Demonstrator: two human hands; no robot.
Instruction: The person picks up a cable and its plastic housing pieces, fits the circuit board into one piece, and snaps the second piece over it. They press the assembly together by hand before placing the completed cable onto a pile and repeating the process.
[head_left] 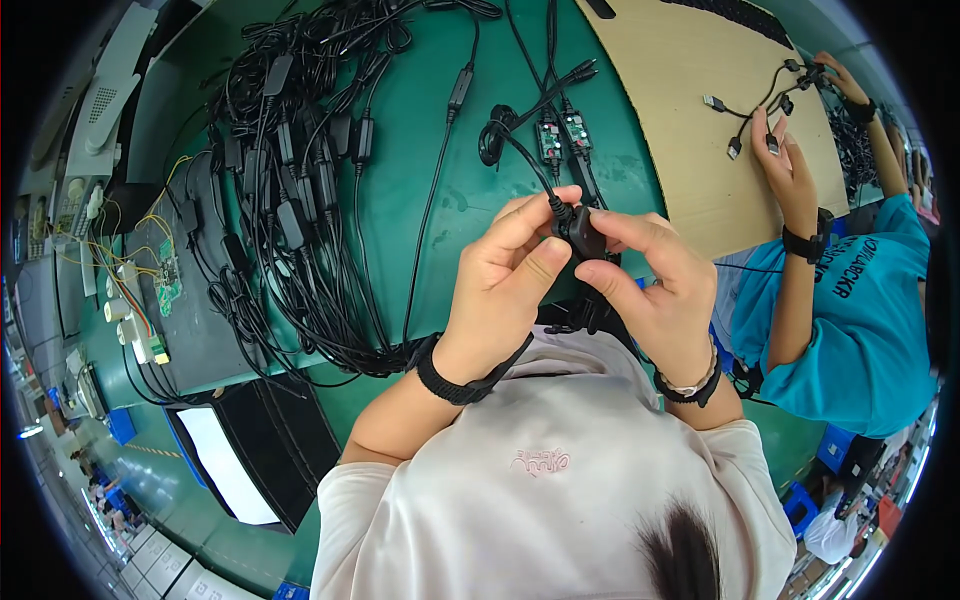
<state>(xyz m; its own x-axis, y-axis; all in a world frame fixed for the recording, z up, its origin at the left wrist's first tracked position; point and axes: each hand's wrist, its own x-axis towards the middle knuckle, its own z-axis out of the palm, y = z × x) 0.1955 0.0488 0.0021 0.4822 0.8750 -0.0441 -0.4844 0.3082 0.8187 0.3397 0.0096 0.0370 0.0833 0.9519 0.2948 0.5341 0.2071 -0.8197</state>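
Both hands meet over the green bench top, pinching a small black plastic module on a black cable. My left hand grips it from the left, thumb against its side. From the right, my right hand closes thumb and fingertips on the same module. The cable runs up from the module to a coiled loop. Two small open circuit boards on cables lie just beyond the hands.
A large heap of black cables with inline modules covers the bench at left. A green circuit board with coloured wires lies further left. At right, a person in a blue shirt handles cables on a cardboard sheet.
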